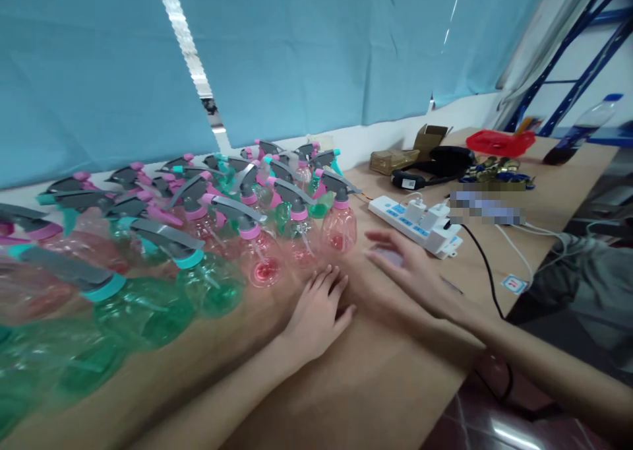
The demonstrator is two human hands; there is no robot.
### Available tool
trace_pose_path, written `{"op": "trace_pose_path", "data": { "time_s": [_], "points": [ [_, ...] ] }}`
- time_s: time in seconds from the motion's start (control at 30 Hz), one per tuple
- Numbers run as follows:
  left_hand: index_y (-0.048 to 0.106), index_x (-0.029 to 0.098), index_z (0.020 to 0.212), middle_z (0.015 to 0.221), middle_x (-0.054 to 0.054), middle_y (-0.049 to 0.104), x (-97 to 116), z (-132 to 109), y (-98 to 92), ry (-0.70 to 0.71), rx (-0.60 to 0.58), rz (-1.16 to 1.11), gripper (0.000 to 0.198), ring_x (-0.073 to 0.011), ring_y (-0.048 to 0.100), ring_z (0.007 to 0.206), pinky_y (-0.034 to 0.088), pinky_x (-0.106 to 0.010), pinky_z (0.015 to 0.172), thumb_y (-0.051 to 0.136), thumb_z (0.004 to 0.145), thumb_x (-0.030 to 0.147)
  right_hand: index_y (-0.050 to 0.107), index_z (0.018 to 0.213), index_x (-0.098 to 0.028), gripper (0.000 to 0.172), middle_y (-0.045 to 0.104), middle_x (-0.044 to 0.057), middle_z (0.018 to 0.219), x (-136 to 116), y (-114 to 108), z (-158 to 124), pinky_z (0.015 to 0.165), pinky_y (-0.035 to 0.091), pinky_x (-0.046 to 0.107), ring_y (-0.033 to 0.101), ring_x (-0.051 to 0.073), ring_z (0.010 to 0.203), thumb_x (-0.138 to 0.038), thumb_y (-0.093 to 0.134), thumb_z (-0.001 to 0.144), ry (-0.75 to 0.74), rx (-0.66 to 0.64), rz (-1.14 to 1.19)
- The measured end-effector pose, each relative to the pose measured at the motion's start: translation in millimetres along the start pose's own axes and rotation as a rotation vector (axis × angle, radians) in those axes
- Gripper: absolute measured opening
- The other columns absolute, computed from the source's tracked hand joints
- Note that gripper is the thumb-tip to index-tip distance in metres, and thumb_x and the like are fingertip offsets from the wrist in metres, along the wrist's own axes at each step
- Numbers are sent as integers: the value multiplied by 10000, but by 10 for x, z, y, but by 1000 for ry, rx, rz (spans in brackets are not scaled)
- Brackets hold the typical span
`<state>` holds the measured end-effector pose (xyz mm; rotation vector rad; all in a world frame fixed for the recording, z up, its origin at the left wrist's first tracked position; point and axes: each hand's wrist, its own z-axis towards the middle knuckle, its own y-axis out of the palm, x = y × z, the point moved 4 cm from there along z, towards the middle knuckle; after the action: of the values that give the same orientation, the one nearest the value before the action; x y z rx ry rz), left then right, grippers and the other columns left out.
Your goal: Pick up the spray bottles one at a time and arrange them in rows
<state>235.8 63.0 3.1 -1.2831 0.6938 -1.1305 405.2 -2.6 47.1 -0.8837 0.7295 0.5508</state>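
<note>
My left hand (319,315) lies flat on the wooden table (356,384), fingers stretched forward and holding nothing. Just ahead of its fingertips stand pink spray bottles, the closest being a pink spray bottle (302,242) with a grey trigger head. My right hand (410,265) hovers over or rests on the table farther right, with fingers extended and apart. A small pale grey patch (388,257) shows between its fingers; I cannot make out what it is or whether it is touched. Near those fingertips is another pink spray bottle (340,229). A green spray bottle (210,285) stands to the left.
Several more pink and green spray bottles crowd the left side. Behind my right hand lies a white power strip (395,216) with plugs and cables. Farther back are black headphones (430,173), a cardboard box (430,143), a red tray (499,142) and a drink bottle (576,133).
</note>
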Motion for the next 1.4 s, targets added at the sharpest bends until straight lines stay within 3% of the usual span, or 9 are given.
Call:
{"op": "trace_pose_path", "data": {
  "time_s": [0.13, 0.23, 0.47, 0.7, 1.0, 1.07, 1.17, 1.23, 1.4],
  "points": [
    [492, 120, 1307, 1403, -168, 488, -23, -193, -50, -14, 26, -10, 430, -297, 395, 1338, 327, -480, 1086, 511, 935, 333, 548, 1208, -247, 322, 632, 80, 1219, -262, 410, -388, 972, 477, 445, 600, 235, 1121, -362, 545, 907, -130, -233, -73],
    [482, 127, 1321, 1402, -163, 492, -88, -514, -133, -50, 44, -3, 435, -295, 403, 1334, 337, -483, 1079, 505, 934, 322, 526, 1241, -236, 329, 616, 81, 1251, -400, 706, -500, 1006, 462, 418, 575, 212, 1167, -326, 517, 924, -179, -297, -62],
    [484, 179, 1337, 1436, -120, 466, -381, -1774, -440, -229, 91, 67, 420, -270, 385, 1351, 313, -473, 1097, 460, 961, 364, 521, 1302, -177, 456, 549, 136, 1366, -733, 1510, -695, 1076, 401, 493, 493, 260, 1287, -417, 514, 914, -346, -510, -160],
    [502, 172, 1334, 1413, -109, 496, -650, -3119, -861, -485, 143, 176, 423, -264, 427, 1322, 337, -456, 1090, 458, 965, 374, 543, 1318, -139, 517, 499, 133, 1419, -1460, 2389, -1003, 1125, 347, 491, 414, 270, 1354, -467, 475, 923, -572, -663, -196],
    [509, 193, 1320, 1388, -97, 519, -816, -4231, -1188, -697, 245, 211, 434, -268, 455, 1293, 345, -448, 1080, 423, 956, 411, 544, 1317, -110, 517, 480, 138, 1429, -2375, 3295, -1382, 1122, 357, 476, 412, 260, 1356, -440, 472, 926, -805, -767, -50],
    [526, 216, 1283, 1369, -86, 530, -857, -4439, -1244, -760, 333, 154, 409, -270, 473, 1273, 361, -451, 1069, 445, 938, 418, 547, 1312, -98, 536, 480, 142, 1428, -2506, 3461, -1430, 1127, 347, 479, 413, 263, 1355, -459, 467, 924, -834, -767, -35],
    [554, 241, 1178, 1264, -64, 581, -1008, -4792, -1354, -925, 611, 5, 334, -263, 537, 1192, 408, -438, 1022, 507, 891, 406, 552, 1303, -79, 551, 483, 147, 1424, -2659, 3663, -1475, 1125, 351, 478, 416, 271, 1352, -469, 471, 921, -849, -775, -18],
    [528, 220, 1149, 1154, -80, 609, -1163, -4996, -1424, -1014, 732, 3, 332, -269, 578, 1120, 451, -449, 963, 490, 886, 419, 555, 1299, -79, 543, 497, 140, 1414, -2746, 3757, -1499, 1123, 358, 472, 412, 269, 1355, -462, 472, 923, -863, -787, -4],
    [399, 165, 1271, 1261, -173, 520, -1611, -5247, -1640, -1165, 932, 42, 562, -342, 530, 1176, 485, -495, 873, 531, 835, 495, 569, 1287, -105, 508, 531, 127, 1386, -2911, 3910, -1544, 1128, 350, 473, 426, 262, 1347, -450, 479, 924, -902, -782, 43]
  ]
}}
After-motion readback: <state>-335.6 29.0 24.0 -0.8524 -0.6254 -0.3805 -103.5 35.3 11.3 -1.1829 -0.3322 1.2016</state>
